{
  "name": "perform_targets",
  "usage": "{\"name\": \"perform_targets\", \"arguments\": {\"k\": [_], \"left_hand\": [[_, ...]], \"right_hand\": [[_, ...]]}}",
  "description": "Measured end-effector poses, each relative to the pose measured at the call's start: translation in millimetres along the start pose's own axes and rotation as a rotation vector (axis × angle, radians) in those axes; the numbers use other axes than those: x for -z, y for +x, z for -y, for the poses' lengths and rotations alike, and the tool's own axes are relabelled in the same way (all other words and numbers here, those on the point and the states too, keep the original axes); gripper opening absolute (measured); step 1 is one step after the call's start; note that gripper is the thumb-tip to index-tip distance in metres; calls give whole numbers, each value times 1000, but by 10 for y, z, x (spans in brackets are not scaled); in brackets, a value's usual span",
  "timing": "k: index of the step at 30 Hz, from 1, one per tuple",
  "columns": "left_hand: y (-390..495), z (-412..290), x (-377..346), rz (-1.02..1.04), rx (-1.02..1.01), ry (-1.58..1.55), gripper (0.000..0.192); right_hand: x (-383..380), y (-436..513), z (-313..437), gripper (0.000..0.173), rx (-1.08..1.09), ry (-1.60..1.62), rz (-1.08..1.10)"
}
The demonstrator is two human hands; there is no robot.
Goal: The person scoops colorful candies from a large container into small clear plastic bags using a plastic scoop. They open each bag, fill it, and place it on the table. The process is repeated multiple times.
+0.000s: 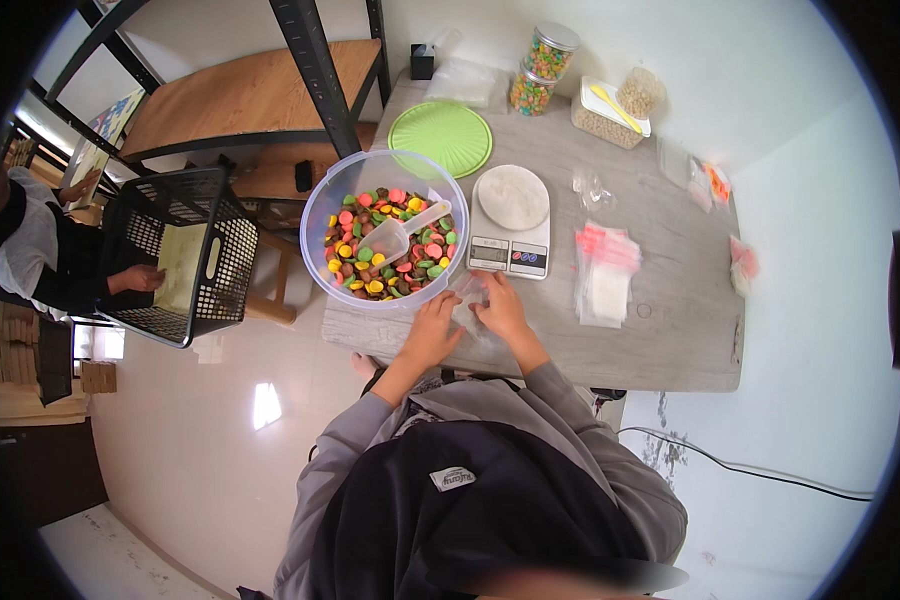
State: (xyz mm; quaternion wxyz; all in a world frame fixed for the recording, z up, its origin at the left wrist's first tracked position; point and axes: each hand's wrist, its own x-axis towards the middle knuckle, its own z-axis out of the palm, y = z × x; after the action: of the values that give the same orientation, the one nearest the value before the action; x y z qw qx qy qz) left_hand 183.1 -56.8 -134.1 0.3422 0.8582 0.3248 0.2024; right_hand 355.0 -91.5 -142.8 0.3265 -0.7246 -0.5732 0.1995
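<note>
My left hand and my right hand are at a clear plastic bag near the table's front edge; whether the fingers pinch it is hard to tell. Left of and beyond my hands stands a round clear tub of pink, green, yellow and brown round pieces, with a translucent scoop lying on them. Just beyond my right hand sits a white digital kitchen scale. A stack of clear plastic bags with red tops lies to the right.
A green lid lies behind the tub. Stacked jars and a food container with a yellow spoon stand near the wall. At left, another person's hand reaches into a black crate beside a shelf.
</note>
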Motion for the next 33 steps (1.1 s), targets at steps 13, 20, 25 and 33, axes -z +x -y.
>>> {"name": "perform_targets", "arguments": {"k": [13,20,25,33], "left_hand": [[3,-12,17,190,63,120,66],[-4,-50,28,284,-3,277,66],[58,-236,221,275,-40,-166,69],[313,-542,415,284,316,-1299,57]], "right_hand": [[-65,-72,-584,16,-33,533,-103],[560,-131,-476,12,-237,1349,-203],[763,-84,-68,18,-284,1132,-230],[987,-81,351,28,36,590,-54]]}}
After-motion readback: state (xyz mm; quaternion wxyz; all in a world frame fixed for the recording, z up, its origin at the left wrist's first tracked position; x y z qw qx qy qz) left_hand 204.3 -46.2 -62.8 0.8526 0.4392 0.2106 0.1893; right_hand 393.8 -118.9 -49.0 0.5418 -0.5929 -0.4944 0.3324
